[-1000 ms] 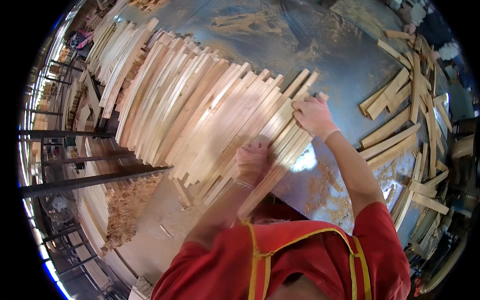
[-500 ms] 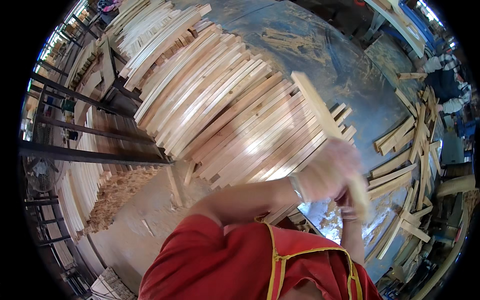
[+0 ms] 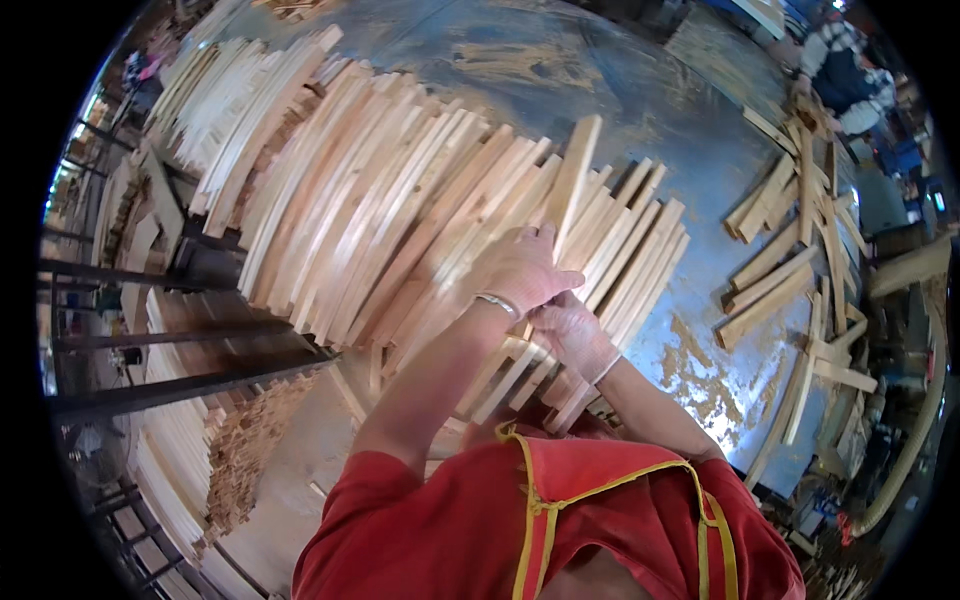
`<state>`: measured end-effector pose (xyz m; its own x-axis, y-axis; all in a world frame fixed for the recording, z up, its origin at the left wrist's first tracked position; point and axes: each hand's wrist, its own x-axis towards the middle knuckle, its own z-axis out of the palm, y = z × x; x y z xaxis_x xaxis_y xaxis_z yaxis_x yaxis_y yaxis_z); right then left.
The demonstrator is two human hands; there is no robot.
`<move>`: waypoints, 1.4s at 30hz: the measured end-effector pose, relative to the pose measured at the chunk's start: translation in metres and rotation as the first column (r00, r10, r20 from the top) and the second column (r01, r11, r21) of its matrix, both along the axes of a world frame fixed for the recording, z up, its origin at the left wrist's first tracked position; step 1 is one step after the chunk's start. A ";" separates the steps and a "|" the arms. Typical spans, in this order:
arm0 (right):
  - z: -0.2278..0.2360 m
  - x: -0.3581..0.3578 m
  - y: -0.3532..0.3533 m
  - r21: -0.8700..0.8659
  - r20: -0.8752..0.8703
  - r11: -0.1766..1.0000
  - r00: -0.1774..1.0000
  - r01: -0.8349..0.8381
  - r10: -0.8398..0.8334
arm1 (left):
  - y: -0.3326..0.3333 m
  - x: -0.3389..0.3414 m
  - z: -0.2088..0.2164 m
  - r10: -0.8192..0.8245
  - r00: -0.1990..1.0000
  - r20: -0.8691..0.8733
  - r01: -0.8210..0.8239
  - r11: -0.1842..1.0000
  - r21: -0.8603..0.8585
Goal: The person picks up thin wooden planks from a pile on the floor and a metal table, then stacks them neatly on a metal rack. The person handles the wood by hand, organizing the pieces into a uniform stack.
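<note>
Racks (image 3: 150, 340) of dark metal bars stand at the far left, with stacks of pale slats (image 3: 170, 470) under and behind them. Right of these, a broad fan of long wood strips (image 3: 380, 210) lies across the blue-grey bench (image 3: 640, 110), the strips side by side and running from lower left to upper right.

Near the middle, the left hand (image 3: 520, 275) rests on the near ends of the fan. It wears a thin bracelet at the wrist, and its fingers (image 3: 545, 240) are curled together around the lower end of one strip (image 3: 575, 175), which is tilted up out of the fan and points toward the top of the view. Just below and right of it, touching it, the right hand (image 3: 570, 335) is closed on the ends of the strips beneath; which strip it grips I cannot tell, since the left hand covers part of it. Both forearms come up from a red shirt with yellow straps (image 3: 560, 510) at the lower edge.

Farther right, well apart from the hands, a loose heap of shorter offcuts (image 3: 800, 270) lies crisscrossed on the bench. Worn, rust-coloured patches (image 3: 700, 370) mark the bench between the fan and the heap. At the upper right another person (image 3: 845, 70) stands by the bench edge.
</note>
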<state>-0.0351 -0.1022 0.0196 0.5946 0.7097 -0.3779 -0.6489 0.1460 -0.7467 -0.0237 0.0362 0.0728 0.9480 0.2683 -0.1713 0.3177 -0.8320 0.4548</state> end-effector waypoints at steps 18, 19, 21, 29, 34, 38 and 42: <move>-0.003 0.272 -0.078 -0.682 0.728 0.552 0.383 0.479 0.568 | 0.236 -0.079 -0.001 0.576 0.812 -0.098 -0.423 0.695 0.582; -0.005 0.289 -0.063 -0.716 0.680 0.500 0.325 0.488 0.657 | 0.219 -0.061 0.001 0.357 0.933 0.030 -0.282 0.680 0.677; -0.021 0.303 -0.037 -0.646 0.686 0.478 0.180 0.595 0.705 | 0.155 -0.030 -0.018 0.047 0.998 0.031 -0.054 0.654 0.755; 0.044 0.277 -0.057 -0.276 0.664 0.918 0.747 0.285 -0.032 | -0.009 0.036 -0.078 0.052 0.977 -0.206 -0.009 0.978 0.206; -0.014 0.199 -0.199 -0.431 0.641 0.811 0.767 0.396 -0.034 | 0.029 0.075 0.008 0.098 0.994 0.055 -0.100 0.994 0.038; -0.043 0.095 -0.231 -0.666 0.108 0.742 0.994 0.075 -0.004 | 0.096 0.064 0.049 0.253 0.963 -0.096 -0.251 0.968 0.030; -0.028 0.062 -0.153 -0.681 0.120 0.732 0.981 -0.031 0.152 | 0.181 0.018 0.003 0.246 0.966 -0.075 -0.199 0.899 0.389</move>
